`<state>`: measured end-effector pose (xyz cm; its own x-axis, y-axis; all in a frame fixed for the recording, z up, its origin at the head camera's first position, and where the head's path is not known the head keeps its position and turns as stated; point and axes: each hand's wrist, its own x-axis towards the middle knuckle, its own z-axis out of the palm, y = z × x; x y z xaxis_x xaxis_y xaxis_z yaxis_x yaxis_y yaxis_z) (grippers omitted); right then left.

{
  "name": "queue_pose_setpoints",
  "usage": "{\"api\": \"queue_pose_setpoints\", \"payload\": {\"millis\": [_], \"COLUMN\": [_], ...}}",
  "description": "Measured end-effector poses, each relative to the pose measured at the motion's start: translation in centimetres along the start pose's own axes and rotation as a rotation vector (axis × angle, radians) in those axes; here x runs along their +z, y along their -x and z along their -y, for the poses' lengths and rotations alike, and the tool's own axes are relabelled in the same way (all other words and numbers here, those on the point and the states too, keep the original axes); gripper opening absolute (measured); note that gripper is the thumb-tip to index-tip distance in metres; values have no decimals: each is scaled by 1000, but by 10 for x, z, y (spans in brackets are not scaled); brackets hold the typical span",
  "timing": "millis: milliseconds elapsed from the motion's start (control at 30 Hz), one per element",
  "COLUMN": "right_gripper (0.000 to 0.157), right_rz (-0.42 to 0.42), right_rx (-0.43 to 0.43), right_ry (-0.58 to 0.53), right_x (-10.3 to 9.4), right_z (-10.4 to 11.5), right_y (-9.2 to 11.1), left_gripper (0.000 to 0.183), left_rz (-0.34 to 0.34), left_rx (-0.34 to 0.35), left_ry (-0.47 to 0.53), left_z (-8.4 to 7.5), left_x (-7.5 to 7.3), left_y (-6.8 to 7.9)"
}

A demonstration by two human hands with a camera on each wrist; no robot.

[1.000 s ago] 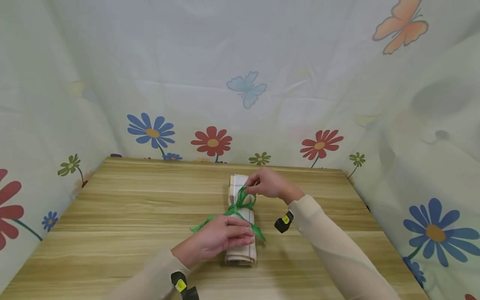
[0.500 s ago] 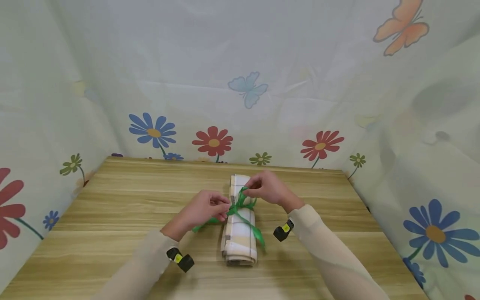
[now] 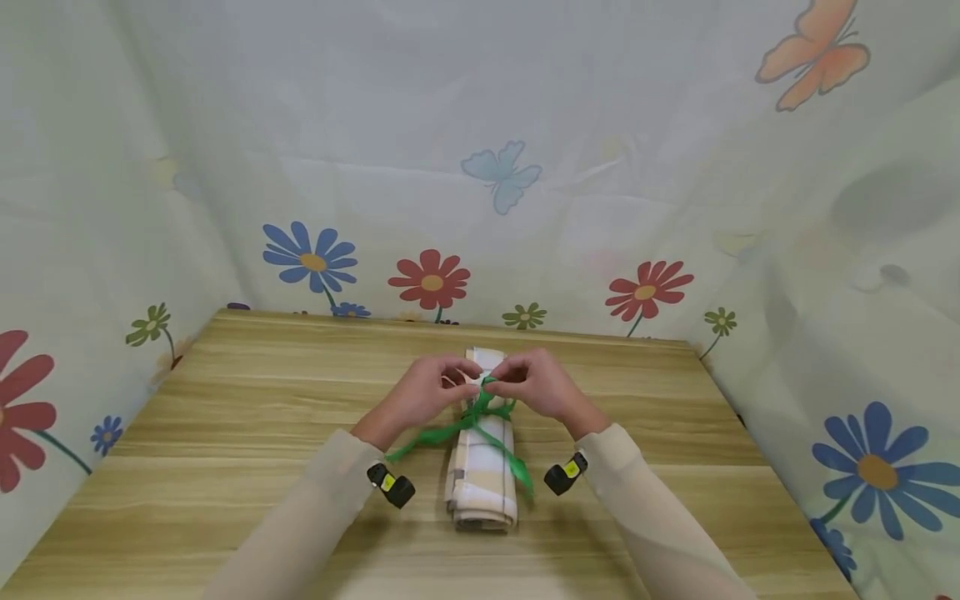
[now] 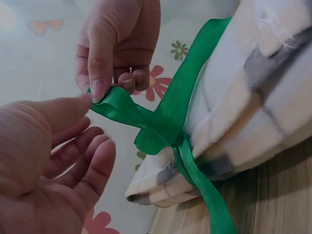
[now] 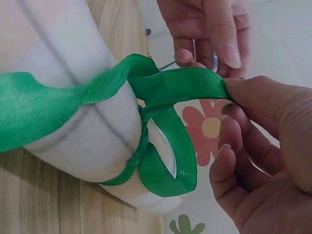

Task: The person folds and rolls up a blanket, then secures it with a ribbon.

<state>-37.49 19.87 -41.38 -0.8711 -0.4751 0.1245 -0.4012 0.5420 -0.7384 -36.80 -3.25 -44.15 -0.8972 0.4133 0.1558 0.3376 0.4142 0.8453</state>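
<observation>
A rolled plaid cloth [image 3: 487, 483], cream and white with grey lines, lies lengthwise on the wooden table. Around its middle a green satin ribbon [image 5: 165, 85] is tied, with loops and two loose tails. My right hand [image 3: 542, 385] pinches the end of an upper loop between thumb and index finger, drawing it up from the roll. Facing it, my left hand [image 3: 431, 390] has its fingertips right at the same loop end, with a gap between thumb and index in the head view. One ribbon tail [image 3: 420, 442] trails left and another hangs over the roll's right side.
The wooden table [image 3: 300, 375] spreads around the roll. A white curtain [image 3: 360, 167] printed with flowers and butterflies stands behind and at both sides. Black wrist cameras [image 3: 392, 485] sit on both sleeves.
My left hand has moved from low over the roll, up past the knot, to the loop's end beside my right hand. The right hand keeps its pinch on the ribbon, nearly still.
</observation>
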Motion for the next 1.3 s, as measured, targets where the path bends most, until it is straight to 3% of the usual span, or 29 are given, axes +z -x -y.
{"api": "queue_pose_setpoints", "payload": {"millis": [233,433,600,900,1033,1167,1300], "right_gripper": [9,9,8,8,15,22,14], "right_rz": [11,-12,-49,-57,-65,22,53], "right_rx": [-17,34,82,101,130,136,58], "right_ry": [-17,-38,-56,-67,7,133,196], "right_x": [2,2,1,-1,7,22,34], "right_z": [0,4,5,5,4,5,3], "right_y": [1,1,1,5,17,31,42], "left_gripper": [19,16,16,13,12,11,10], "left_rz": [-15,-44,-26,-46,-60,-58,-54], "left_rx": [21,22,13,-21,-25,-24,-31], "left_ry": [33,80,101,93,97,119,159], "left_z": [0,0,0,1,1,2,3], "left_x": [6,10,12,10,9,10,11], "left_y": [-7,-8,-10,-11,-12,-14,-15]}}
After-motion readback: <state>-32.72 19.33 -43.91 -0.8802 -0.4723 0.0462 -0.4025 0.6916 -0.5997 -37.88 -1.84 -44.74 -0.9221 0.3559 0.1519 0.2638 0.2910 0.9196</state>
